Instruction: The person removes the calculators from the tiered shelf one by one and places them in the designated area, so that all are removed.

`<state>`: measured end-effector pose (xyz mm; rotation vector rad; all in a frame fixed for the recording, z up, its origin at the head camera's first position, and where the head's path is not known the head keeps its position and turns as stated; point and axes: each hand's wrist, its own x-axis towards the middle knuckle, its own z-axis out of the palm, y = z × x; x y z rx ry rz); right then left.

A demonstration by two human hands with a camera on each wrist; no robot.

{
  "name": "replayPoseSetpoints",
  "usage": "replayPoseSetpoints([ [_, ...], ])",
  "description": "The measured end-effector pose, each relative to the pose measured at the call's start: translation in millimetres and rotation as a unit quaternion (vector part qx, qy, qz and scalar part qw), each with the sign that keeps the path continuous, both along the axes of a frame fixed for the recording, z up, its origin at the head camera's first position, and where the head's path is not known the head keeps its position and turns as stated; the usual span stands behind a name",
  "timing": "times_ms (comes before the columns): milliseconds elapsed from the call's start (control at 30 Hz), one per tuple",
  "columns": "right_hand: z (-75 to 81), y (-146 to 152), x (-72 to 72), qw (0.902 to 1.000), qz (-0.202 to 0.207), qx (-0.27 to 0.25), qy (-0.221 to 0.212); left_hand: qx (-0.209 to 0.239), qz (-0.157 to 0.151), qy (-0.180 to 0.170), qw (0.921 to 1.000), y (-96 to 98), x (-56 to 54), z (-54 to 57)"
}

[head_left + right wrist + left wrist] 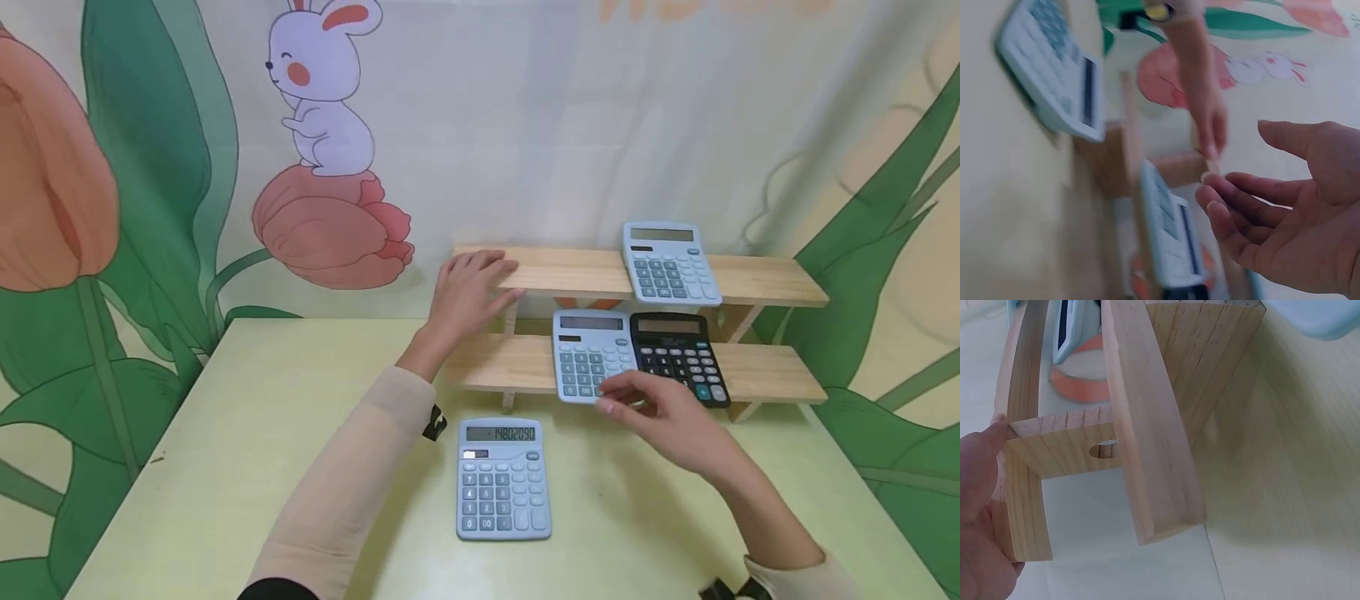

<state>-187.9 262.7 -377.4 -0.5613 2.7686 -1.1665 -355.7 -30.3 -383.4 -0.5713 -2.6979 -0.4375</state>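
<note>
My left hand (471, 292) grips the left end of the upper board of a two-tier wooden shelf (555, 271), fingers over the top and thumb at the front edge. The left wrist view shows the hand (982, 506) against that board end. My right hand (671, 417) is empty, its fingers loosely bent, in front of the lower tier. It overlaps a blue calculator (588, 350) and a black calculator (671, 333) that lean side by side there. Another blue calculator (667, 262) leans on the upper tier. On the table below lies a blue calculator (504, 479) showing digits.
The shelf stands at the back of a pale yellow table (187, 467), close to a printed cloth backdrop (510, 125). Its lower board (498, 362) juts toward me. Slanted side supports (738, 323) hold the boards up.
</note>
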Motion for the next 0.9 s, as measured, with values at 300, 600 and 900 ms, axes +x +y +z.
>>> replayPoseSetpoints([
  [300,35.2,41,-37.4,0.9856,-0.134,-0.081,0.063,0.001,0.001,0.005,1.0,1.4,-0.7,-5.3],
  [600,42.5,81,-77.2,0.9433,-0.299,-0.125,0.073,-0.002,0.004,0.005,1.0,-0.4,-0.2,-4.5],
  [900,29.8,103,-110.4,0.9357,-0.338,-0.065,0.078,-0.012,0.007,0.01,0.9998,-0.3,-1.5,-6.0],
])
